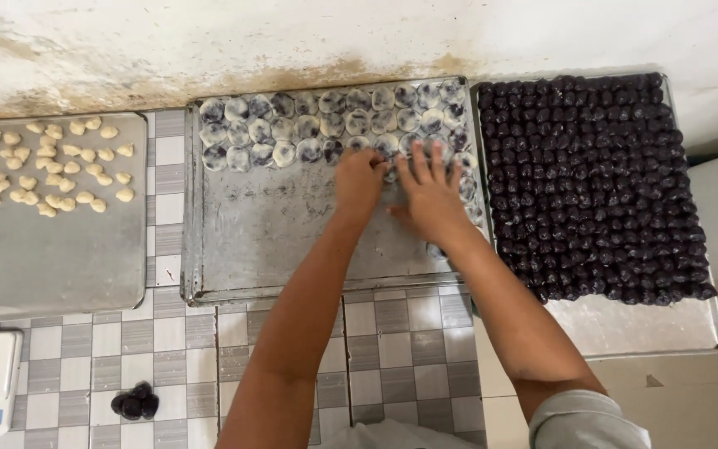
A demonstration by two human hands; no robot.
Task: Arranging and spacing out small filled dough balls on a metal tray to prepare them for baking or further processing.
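Both hands down on the middle tray (292, 241), side by side. Left hand (359, 181) curled, fingertips on the flattened pale-purple dough discs (292, 133) just beyond it. Right hand (432, 193) spread flat, fingers over discs. Dark purple balls (596, 187) fill tray to the right; small beige dough pieces (43, 170) far left.

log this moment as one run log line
left hand on filled dough rounds | right hand pressing beside it | middle tray part filled | dark balls tray right | pale pieces tray left
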